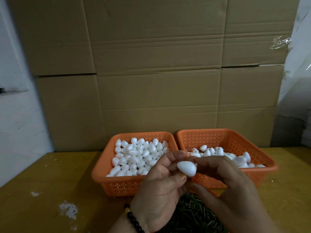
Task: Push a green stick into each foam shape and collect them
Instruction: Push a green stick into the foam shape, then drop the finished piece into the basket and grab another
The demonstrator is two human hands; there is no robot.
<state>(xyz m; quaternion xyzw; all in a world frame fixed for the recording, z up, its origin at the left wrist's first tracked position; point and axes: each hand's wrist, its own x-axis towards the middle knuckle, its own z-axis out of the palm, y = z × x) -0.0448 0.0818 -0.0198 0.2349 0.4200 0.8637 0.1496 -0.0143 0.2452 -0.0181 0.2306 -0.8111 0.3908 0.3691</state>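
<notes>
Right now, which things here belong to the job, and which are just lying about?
Job: foam shape held by left hand and right hand; green sticks; left basket; right basket.
Lying about: cardboard boxes; bead bracelet; table.

green sticks (193,214): heap partly hidden behind both hands; cut by bottom edge
foam shape (186,169): wide end covered by right hand (232,190) fingers; any stick unseen

Single head-worn view, wide-angle, looking forward and down from above the near edge of the surface (50,174). Close in on the hands (193,190) at 6 o'clock; cardboard wall (151,64) fills 12 o'clock. No second view to overlap.
</notes>
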